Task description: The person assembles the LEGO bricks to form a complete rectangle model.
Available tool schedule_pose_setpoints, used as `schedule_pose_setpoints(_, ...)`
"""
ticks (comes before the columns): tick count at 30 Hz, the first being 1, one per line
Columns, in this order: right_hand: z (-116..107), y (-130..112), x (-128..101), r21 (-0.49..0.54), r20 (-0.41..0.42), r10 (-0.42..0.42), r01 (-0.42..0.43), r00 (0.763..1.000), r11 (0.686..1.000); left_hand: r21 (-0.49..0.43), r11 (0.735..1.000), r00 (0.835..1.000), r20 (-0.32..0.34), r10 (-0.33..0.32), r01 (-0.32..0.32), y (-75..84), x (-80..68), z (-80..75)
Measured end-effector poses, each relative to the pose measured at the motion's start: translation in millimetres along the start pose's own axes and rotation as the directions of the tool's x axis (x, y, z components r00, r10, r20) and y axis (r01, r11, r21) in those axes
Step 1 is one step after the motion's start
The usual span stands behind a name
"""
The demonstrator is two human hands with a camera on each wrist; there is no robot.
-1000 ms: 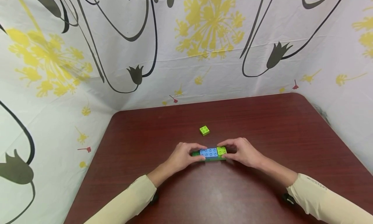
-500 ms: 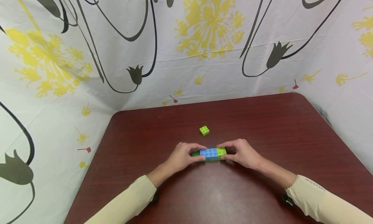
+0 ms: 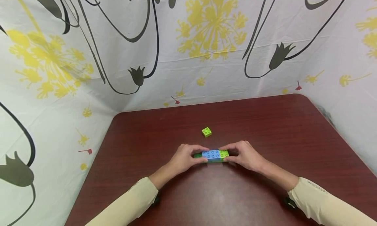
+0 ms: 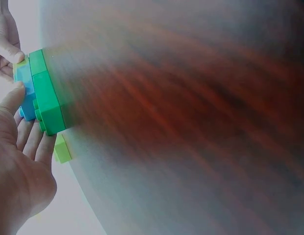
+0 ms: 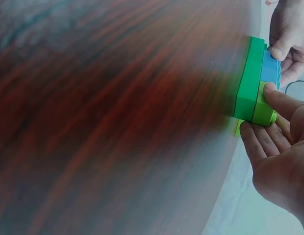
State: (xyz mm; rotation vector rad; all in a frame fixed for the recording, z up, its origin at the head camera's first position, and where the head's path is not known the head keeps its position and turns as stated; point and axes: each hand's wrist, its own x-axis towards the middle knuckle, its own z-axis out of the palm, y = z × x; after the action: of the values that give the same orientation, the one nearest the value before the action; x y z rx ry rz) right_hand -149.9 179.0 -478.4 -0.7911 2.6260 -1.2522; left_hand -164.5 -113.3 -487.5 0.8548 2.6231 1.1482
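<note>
Blue 2x4 brick [image 3: 210,154] pinched in my left hand [image 3: 185,156], lime 2x2 brick [image 3: 224,153] pinched in my right hand [image 3: 247,155], both atop green bricks [image 4: 49,104] between them, probably so one side's steady while the other gets pressed. Loose lime brick [image 3: 206,132] hasn't budged, just beyond my hands; vs a second ago, the pinched lime one looks slightly lower.

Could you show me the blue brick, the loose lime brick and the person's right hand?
Blue brick [image 3: 210,154]: head view, on its studded top.
Loose lime brick [image 3: 206,131]: head view, on its studded top.
Right hand [image 3: 246,155]: head view, on the hand's middle.
</note>
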Motion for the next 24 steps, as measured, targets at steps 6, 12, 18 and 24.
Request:
schedule_pose_setpoints(6, 0.2, -0.5, -0.4, -0.007, -0.003, -0.009, 0.009, 1.0, 1.0, -0.004, 1.0, 1.0, 0.005, -0.016, 0.016, 1.5, 0.1, -0.6)
schedule_pose_setpoints(12, 0.0, -0.7, -0.2, -0.015, -0.004, -0.015, 0.015, 1.0, 1.0, -0.005, 1.0, 1.0, 0.011, -0.022, 0.022, 2.8, 0.3, -1.1)
schedule_pose_setpoints(18, 0.1, 1.1, -1.2, -0.038, -0.012, -0.028, 0.028, 1.0, 0.999, -0.005, 1.0, 1.0, 0.016, -0.021, 0.021, 2.7, 1.1, -0.5)
schedule_pose_setpoints(24, 2.3, 3.5, -2.1, -0.038, -0.019, -0.052, 0.052, 0.998, 0.998, 0.009, 1.0, 1.0, 0.017, -0.016, 0.016, 4.3, -0.1, -0.3)
